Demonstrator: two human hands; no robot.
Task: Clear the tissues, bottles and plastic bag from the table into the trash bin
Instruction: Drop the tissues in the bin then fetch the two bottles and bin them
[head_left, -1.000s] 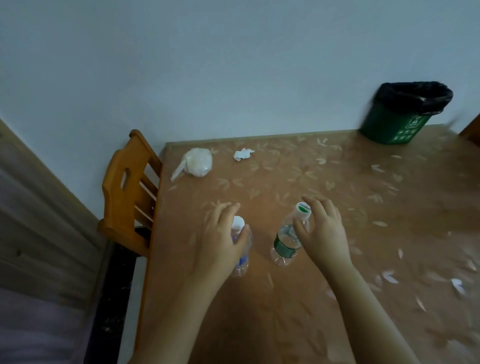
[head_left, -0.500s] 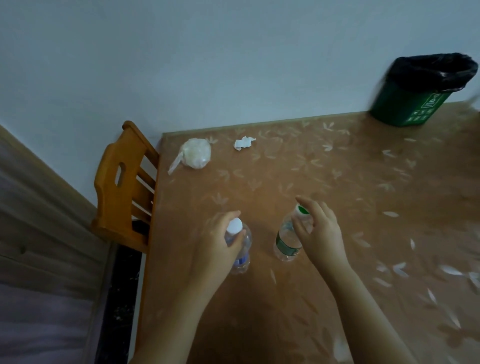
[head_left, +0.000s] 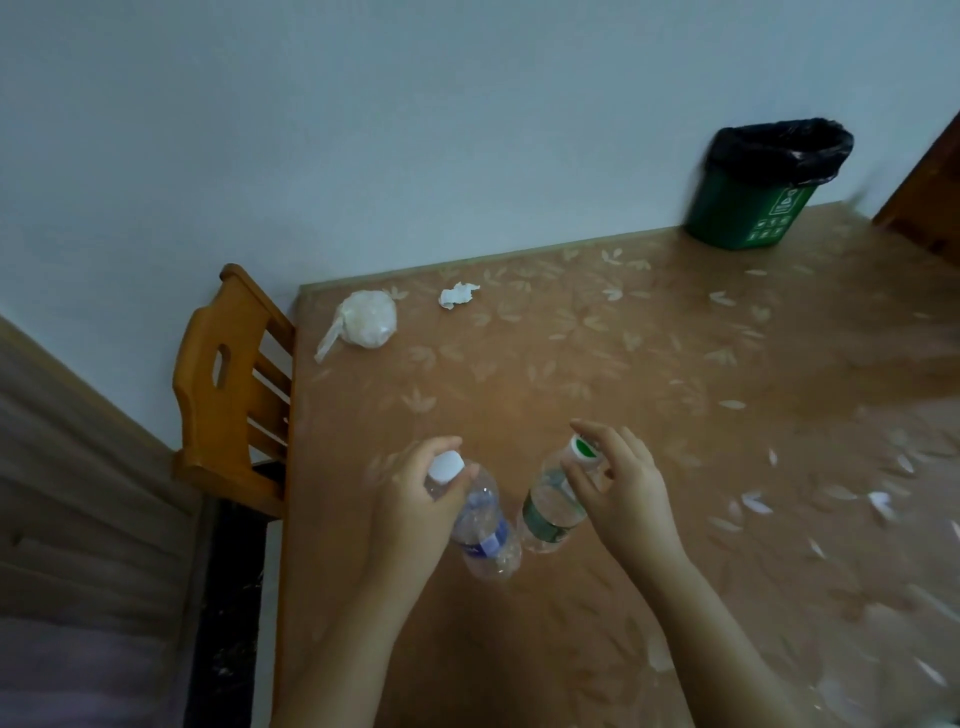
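Observation:
My left hand (head_left: 413, 512) grips the neck of a clear bottle with a blue label and white cap (head_left: 485, 530), tilted toward me. My right hand (head_left: 621, 499) holds the top of a clear bottle with a green label and a green-and-white cap (head_left: 550, 506), also tilted. The two bottles' bases nearly touch. A white plastic bag (head_left: 363, 325) bunched into a ball lies at the table's far left corner. A crumpled tissue (head_left: 457, 295) lies just right of it. The green trash bin (head_left: 753, 192) with a black liner stands at the far right on the table.
The brown table (head_left: 597, 364) has a leaf-patterned cover and a left edge close to my left arm. A wooden chair (head_left: 228, 384) stands against that left edge. A pale wall runs behind the table. Dark wood (head_left: 930, 192) shows at the far right.
Both bottles have tipped and lifted in my hands, their bases coming together. The view has swung so the bin sits a bit lower and further left than half a second ago.

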